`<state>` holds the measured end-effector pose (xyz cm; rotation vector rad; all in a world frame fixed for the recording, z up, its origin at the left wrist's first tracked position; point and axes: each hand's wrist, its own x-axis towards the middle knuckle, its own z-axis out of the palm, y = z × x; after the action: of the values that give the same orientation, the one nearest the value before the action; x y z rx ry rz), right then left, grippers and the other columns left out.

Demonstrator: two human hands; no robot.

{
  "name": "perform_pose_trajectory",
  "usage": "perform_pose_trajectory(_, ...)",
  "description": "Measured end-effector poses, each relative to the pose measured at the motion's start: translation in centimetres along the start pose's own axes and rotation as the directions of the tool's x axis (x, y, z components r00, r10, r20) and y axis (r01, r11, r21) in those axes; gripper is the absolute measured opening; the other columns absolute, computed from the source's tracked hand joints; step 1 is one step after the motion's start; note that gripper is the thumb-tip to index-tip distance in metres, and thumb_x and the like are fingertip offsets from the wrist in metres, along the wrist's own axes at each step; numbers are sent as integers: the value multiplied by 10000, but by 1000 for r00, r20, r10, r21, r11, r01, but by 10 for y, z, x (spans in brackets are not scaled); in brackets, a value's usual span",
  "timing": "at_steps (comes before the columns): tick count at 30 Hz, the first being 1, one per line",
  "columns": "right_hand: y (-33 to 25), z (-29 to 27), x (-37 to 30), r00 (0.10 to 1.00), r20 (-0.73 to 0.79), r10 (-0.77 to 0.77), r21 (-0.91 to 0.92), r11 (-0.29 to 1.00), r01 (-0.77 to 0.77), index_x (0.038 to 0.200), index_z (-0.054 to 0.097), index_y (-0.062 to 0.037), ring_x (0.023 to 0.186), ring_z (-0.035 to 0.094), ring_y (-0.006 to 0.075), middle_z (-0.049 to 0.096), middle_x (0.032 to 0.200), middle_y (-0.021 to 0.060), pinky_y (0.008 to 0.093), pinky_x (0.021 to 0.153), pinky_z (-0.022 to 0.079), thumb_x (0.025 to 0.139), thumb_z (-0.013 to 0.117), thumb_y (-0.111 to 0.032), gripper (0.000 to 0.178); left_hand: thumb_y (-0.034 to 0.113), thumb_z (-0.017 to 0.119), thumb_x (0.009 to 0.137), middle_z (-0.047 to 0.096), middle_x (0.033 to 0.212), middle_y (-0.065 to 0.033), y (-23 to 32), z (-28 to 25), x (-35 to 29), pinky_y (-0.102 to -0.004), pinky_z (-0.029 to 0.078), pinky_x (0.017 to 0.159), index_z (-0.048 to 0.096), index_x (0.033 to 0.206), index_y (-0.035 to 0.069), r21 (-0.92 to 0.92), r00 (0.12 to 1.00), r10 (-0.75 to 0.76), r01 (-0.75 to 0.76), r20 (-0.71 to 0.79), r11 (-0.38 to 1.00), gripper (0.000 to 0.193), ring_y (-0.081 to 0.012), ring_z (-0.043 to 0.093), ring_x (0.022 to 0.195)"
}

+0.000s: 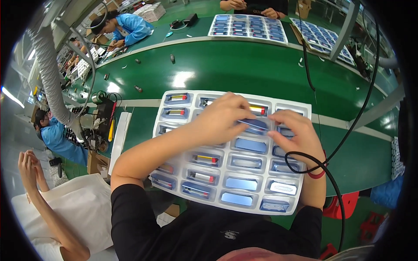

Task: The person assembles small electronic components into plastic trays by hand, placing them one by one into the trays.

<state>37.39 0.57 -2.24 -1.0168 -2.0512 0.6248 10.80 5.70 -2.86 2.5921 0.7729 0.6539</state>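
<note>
A white molded tray (221, 170) with rows of compartments lies in front of me, tilted toward my body. Over its upper middle, my left hand (224, 117) pinches a small blue plastic casing (254, 126) between thumb and fingers. My right hand (296, 132) is curved at the casing's right end, thumb and forefinger apart; whether they touch it I cannot tell. Left-hand compartments hold blue casings with small parts inside, such as a yellow and red cylindrical part (206, 159). Elsewhere sit casings showing a smooth blue face (241, 183). My hands and forearm hide some compartments.
A black cable (337, 187) loops across my right wrist. A grey hose (50, 74) and a tool stand are at left. Beyond the green belt (209, 65), another person works at a similar tray (249, 28). Someone in white sits close on my left; others wear blue.
</note>
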Motion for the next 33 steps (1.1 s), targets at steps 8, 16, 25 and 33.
perform_pose_trajectory(8, 14, -16, 10, 956, -274, -101, -31, 995, 96, 939, 709, 33, 799, 688, 238, 709, 888, 137, 313, 716, 524, 844, 739, 28, 99, 223, 747, 901, 629, 994, -33, -7, 8, -1, -390, 388, 930, 789, 1131, 125, 48, 999, -29, 27, 33, 998, 254, -239, 543, 948)
perform_pose_trajectory(16, 29, -13, 14, 931, -338, -136, -115, 988, 103, 897, 701, 32, 771, 678, 245, 707, 854, 139, 314, 690, 517, 807, 738, 78, 108, 233, 737, 913, 700, 959, -74, -51, -16, 26, -392, 503, 837, 769, 1016, 84, -59, 990, 49, -42, 133, 997, 184, -255, 670, 917)
perform_pose_trajectory(25, 25, -15, 24, 887, -415, -204, -77, 979, 189, 896, 706, 25, 741, 662, 245, 702, 834, 136, 318, 673, 508, 801, 745, 68, 111, 362, 491, 967, 484, 1562, -174, -475, -98, -39, -523, 309, 1221, 486, 1546, 259, 595, 601, -798, 658, -48, 460, 588, -398, 430, 1453)
perform_pose_trajectory(33, 33, -19, 15, 898, -406, -168, -149, 982, 116, 881, 716, 0, 736, 662, 246, 703, 823, 111, 325, 662, 504, 810, 756, 32, 87, 329, 579, 925, 659, 1313, -223, -474, -49, -1, -469, 483, 1069, 698, 1283, 162, 651, 641, -766, 602, -50, 462, 413, -355, 621, 1249)
